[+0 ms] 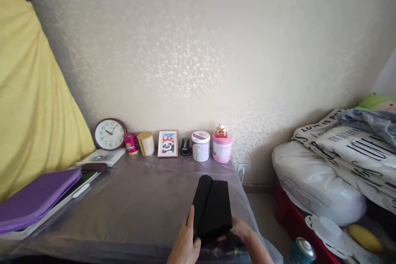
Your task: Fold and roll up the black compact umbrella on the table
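While a purple folder point(40, 196) is lying near left on the table point(139, 202), a clock point(107, 134) is standing far left, a picture point(168, 143) right of it. The left hand point(187, 239) is clasping a black case point(215, 204) between thumb and fingers over the table's near right. The right hand point(241, 231) is curling at its near right corner, fingers partly hidden, its hold unclear.

Lined up along the far edge of the tabletop point(139, 202), from its left corner: round clock point(109, 134), magenta tin point(131, 144), yellow-lidded tub point(146, 144), framed panda picture point(168, 144), small black device point(185, 147), purple-and-white canister point(201, 147), pink canister point(222, 149) topped by a figurine point(221, 130). Near the left edge: purple folder point(40, 198). Beyond the right edge: teal can point(301, 251), white plastic bag point(315, 181).
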A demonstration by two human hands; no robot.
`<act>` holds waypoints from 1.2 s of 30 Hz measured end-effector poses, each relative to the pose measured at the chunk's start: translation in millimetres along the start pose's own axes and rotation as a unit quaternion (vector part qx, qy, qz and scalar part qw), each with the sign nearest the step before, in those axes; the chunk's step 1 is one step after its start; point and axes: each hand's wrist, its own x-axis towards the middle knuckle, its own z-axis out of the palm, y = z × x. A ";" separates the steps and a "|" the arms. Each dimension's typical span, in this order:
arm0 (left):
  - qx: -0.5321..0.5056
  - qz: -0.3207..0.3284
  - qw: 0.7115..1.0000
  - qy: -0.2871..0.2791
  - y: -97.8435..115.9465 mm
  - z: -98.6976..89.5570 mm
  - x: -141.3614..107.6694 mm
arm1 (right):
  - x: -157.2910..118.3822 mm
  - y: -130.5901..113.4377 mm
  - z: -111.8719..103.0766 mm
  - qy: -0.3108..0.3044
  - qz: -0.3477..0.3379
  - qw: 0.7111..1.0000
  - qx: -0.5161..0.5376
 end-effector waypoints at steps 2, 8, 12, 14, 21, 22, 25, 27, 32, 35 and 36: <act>0.021 -0.003 1.000 -0.003 4.9 -0.1 -2.0 | 4.1 -0.4 -14.7 -0.024 -0.006 1.000 -0.012; 0.075 -0.026 0.997 0.004 18.2 -1.9 -2.6 | 13.6 -7.3 -35.1 0.170 -0.022 0.972 -0.160; 0.115 -0.040 0.993 -0.004 23.6 -4.1 -2.3 | 8.3 -19.8 -28.5 0.175 -0.026 0.963 -0.203; 0.124 -0.042 0.991 -0.004 26.1 -5.6 -2.6 | 7.2 -26.2 -24.8 0.155 -0.011 0.963 -0.219; 0.140 -0.060 0.988 -0.012 29.1 -4.8 -1.8 | 19.5 -35.3 -17.8 0.113 -0.001 0.981 -0.158; 0.140 -0.062 0.988 -0.010 28.3 -3.9 -1.3 | 21.7 -37.5 -15.5 0.102 -0.004 0.985 -0.139; 0.134 -0.056 0.989 -0.006 25.5 -1.2 0.4 | 29.1 -47.3 -3.6 0.075 -0.020 0.994 -0.073; 0.124 -0.054 0.991 -0.004 24.5 0.0 1.4 | 36.4 -53.5 8.5 0.068 -0.027 0.997 -0.038; 0.123 -0.067 0.990 -0.007 25.9 -1.3 2.1 | 61.5 -53.6 44.7 0.049 -0.025 0.998 -0.005; 0.134 -0.050 0.990 -0.014 27.5 -5.2 1.3 | 73.6 -45.5 63.2 0.041 -0.030 0.999 -0.012; 0.137 -0.044 0.989 -0.022 27.8 -6.5 1.2 | 76.3 -42.9 67.7 0.041 -0.030 0.999 -0.018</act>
